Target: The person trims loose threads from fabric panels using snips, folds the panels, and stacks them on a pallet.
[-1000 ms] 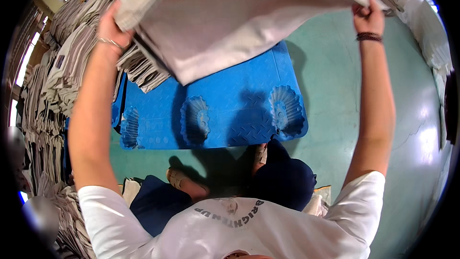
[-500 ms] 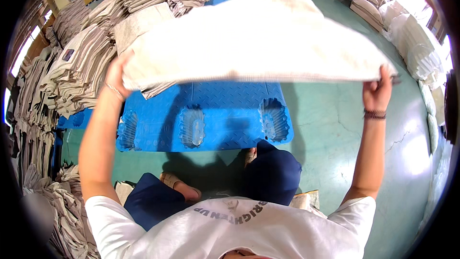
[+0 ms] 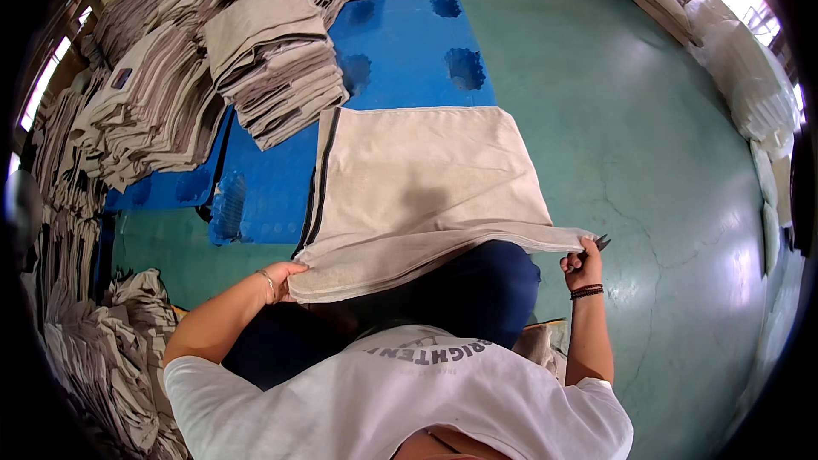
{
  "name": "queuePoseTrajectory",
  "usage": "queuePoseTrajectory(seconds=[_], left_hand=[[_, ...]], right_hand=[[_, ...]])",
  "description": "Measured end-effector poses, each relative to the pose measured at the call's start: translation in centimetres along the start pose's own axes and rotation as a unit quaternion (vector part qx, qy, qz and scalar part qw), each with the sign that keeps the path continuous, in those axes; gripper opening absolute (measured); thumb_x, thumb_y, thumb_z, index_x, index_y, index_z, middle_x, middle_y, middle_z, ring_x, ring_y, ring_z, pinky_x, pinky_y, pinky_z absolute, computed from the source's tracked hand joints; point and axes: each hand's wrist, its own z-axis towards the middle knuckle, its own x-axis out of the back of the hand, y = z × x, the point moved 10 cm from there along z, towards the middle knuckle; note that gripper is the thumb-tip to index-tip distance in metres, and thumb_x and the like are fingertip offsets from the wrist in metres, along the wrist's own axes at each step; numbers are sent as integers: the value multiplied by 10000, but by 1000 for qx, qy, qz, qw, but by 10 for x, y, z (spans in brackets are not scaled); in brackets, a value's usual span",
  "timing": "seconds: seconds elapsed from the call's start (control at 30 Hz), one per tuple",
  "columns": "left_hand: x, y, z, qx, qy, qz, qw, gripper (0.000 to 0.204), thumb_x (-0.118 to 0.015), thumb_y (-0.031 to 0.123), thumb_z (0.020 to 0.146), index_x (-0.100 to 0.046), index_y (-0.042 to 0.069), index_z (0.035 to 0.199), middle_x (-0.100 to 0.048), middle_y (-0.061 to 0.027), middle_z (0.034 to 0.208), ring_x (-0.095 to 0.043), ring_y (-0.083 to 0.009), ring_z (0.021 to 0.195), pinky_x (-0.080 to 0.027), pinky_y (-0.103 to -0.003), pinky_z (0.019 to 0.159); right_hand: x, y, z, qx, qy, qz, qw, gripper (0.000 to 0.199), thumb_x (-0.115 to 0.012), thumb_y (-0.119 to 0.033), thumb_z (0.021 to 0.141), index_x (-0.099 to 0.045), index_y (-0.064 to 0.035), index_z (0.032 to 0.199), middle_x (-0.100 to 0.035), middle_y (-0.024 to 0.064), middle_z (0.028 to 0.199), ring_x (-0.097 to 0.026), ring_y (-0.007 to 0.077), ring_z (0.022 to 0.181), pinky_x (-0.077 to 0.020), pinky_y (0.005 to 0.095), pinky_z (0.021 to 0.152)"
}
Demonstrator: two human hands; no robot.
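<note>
Along the far left edge we see rows of folded beige cloth pieces (image 3: 64,162) running up the picture, and more of the same crumpled in a heap (image 3: 128,332) at the lower left. Just right of these, stacks of folded beige fabric (image 3: 264,60) stand on a blue plastic pallet (image 3: 409,43), whose bare top shows round-cornered openings. A second blue pallet (image 3: 153,187) lies lower and further left, half covered by the piles.

In the middle of the view we hold a large beige fabric bag (image 3: 426,179) spread flat, its far edge lying on the blue pallet and its near edge lifted above our dark-trousered legs. A dark stripe runs down its left side. Our left hand (image 3: 283,277) is clenched on the near left corner of the bag, fingers curled over the layered hem, a thin bracelet at the wrist. The hem runs from there across to the right, several layers thick.

Our right hand (image 3: 581,262) grips the near right corner of the same bag, fingers closed around the edge, with a dark beaded band on the wrist. Something small and dark juts from that fist; we cannot tell what it is. Beyond the hand stretches the green painted floor (image 3: 648,119), marked with fine cracks. At the far right edge, pale bulky sacks (image 3: 741,77) line the floor under bright window light
</note>
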Motion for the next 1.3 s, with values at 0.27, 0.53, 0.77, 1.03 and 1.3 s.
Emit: queuePoseTrajectory(seconds=[0.27,0.53,0.77,1.03,1.3], left_hand=[[-36,101,-20,-185,-108,-136,967,403,-530,262,730,-492,62,1077,-560,-104,1035,-555,-243,924,-415,-364,846],[-41,234,37,-233,132,-297,917,518,-453,542,753,-501,107,1030,-556,-74,1011,-500,-212,965,-221,-564,873],[-35,131,136,-125,207,-213,947,629,-574,444,691,-404,91,1185,-316,-114,1299,-288,-304,1164,-220,-519,899],[-20,100,167,-144,192,-390,889,747,-659,480,610,-363,89,1174,-402,-97,1144,-367,-240,1049,-201,-429,951],[-31,140,163,-275,-7,-562,780,471,-564,300,771,-428,75,1161,-460,-96,1178,-446,-284,1065,-355,-444,897]], right_hand=[[-60,-42,22,26,-44,88,995,201,-533,-273,755,-432,-142,642,-326,-49,445,-258,74,373,-317,225,445],[-186,-51,134,112,-5,20,993,202,-547,-273,755,-478,-94,818,-578,64,776,-348,110,436,-325,237,437],[14,-2,219,292,211,-208,909,260,-554,-178,687,-513,-85,927,-546,18,790,-470,130,591,-346,260,393],[-25,7,172,266,186,-312,893,240,-496,-87,783,-504,52,978,-561,117,968,-526,185,895,-397,287,789],[-258,85,110,66,-274,-373,884,224,-372,-123,835,-531,-81,987,-577,14,827,-505,88,622,-406,213,534]])
